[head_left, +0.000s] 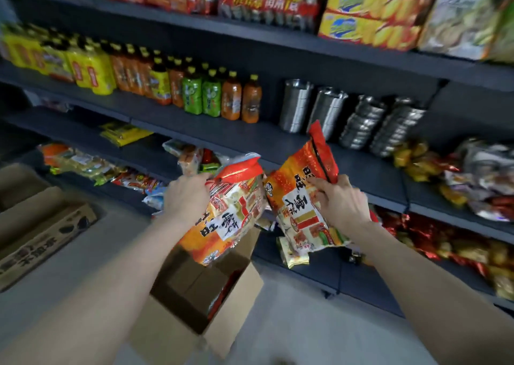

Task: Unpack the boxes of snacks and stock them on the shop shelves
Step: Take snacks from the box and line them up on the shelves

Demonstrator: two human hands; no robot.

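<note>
1. The left hand [185, 195] is curled round the upper left edge of the first snack bag [233, 214], an orange-and-red pack. The fingers are tucked behind it and hold it up in the air.
2. The right hand [340, 200] pinches the second snack bag [303, 198] near its top right side, with the thumb pressed on the printed front and the fingers behind. This bag is tilted, and its red sealed end points up and away.
3. The two bags hang side by side with their edges almost meeting. They are in front of the dark shelving [250, 139] and rest on no shelf.
4. An open cardboard box [236, 295] stands on the pale floor [292, 323] just under the first bag, close to the foot of the shelving. Its flaps are spread, and something red shows inside.
5. A second cardboard box [41, 234] lies on the floor to the left, with dark printed characters along its side.
6. On the shelf just above the bags, drink bottles [230, 97] stand in rows on the left, in yellow, orange and green. Stacks of steel cups [328, 109] stand to their right.
7. On the top shelf at the far right, two yellow biscuit boxes [370, 17] are stacked among other packs, all blurred.
8. On the right, a heap of foil-wrapped sweets [472, 175] fills the shelf, and more packets lie on the lower shelves.
</note>
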